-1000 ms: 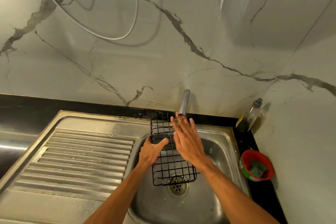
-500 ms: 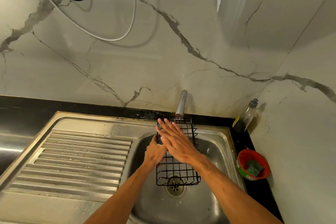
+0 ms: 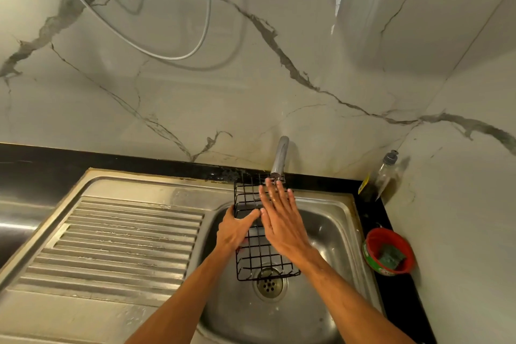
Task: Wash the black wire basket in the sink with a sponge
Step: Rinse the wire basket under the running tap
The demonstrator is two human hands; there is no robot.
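The left hand [image 3: 237, 229] holds the black wire basket [image 3: 261, 258] in the sink [image 3: 332, 227]. The right hand [image 3: 282, 222] lies flat and open on it, tap [image 3: 280, 156] at 12 o'clock.

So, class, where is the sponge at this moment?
In the head view, the green sponge lies in the red bowl on the black counter, right of the sink.

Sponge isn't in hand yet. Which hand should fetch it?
Right. The right hand is flat and open over the black wire basket, holding nothing, and the green sponge sits in the red bowl off to that side. The left hand grips the basket's left edge, steadying it.
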